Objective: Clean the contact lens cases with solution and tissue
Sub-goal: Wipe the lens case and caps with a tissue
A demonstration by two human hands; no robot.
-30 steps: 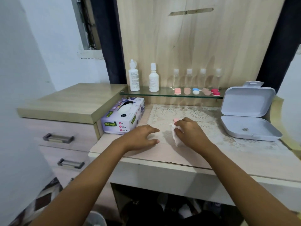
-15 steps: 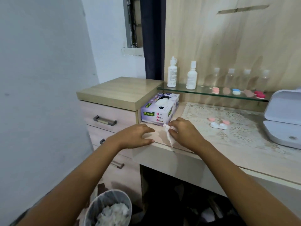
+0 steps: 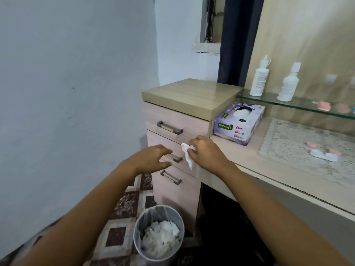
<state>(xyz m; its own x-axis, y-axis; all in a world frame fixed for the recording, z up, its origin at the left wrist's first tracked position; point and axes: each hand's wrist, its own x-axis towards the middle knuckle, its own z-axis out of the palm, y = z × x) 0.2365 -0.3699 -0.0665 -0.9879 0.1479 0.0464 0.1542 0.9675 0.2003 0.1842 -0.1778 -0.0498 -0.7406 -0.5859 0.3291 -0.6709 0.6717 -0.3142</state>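
Pinching crumpled tissue (image 3: 187, 154), right hand (image 3: 206, 155) grip clamped; tissue hangs lengthwise down. Waste bin (image 3: 161, 208) at 6 o'clock, likely drop. Left hand (image 3: 150, 160) grip apart, empty. Lens case (image 3: 324, 154) on surface (image 3: 247, 160), 3 o'clock.

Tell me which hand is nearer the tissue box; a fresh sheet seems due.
Right. The right hand is just left of the tissue box; the left hand farther left, before the drawers.

Tissue box (image 3: 238, 124), front face: "Mysoft" on green label, then "Soft Facial Tissue", initials in red. Fine print on left solution bottle (image 3: 259, 78) unreadable.
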